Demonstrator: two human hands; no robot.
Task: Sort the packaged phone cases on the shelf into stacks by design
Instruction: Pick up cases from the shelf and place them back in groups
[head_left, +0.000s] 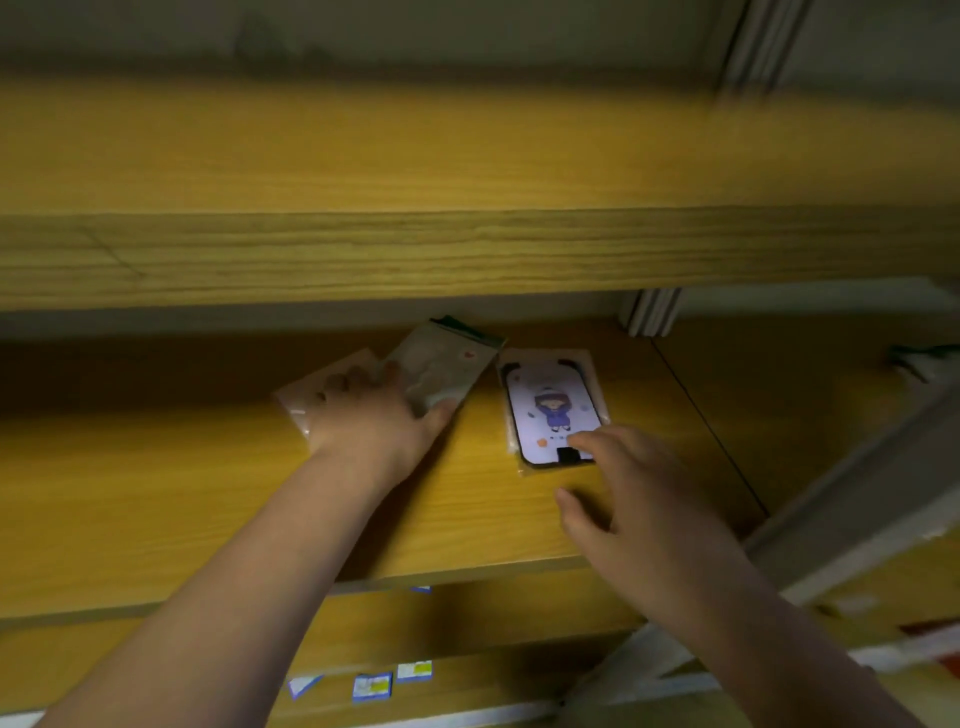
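On the wooden shelf (208, 499) lies a packaged phone case with a purple cartoon figure (551, 410), flat and lengthwise. My right hand (628, 499) hovers at its near end, fingers apart, one fingertip touching the bottom edge of the pack. To the left, my left hand (374, 415) grips a pale greenish packaged case (444, 366) that tilts up off the shelf. Another pale packaged case (311, 395) lies under that hand, mostly hidden.
An upper wooden shelf board (467, 249) overhangs the working shelf. A grey metal upright (652, 312) stands at the back right, and a grey diagonal frame bar (857, 478) runs along the right. Small labels (371, 686) sit on the lower shelf edge.
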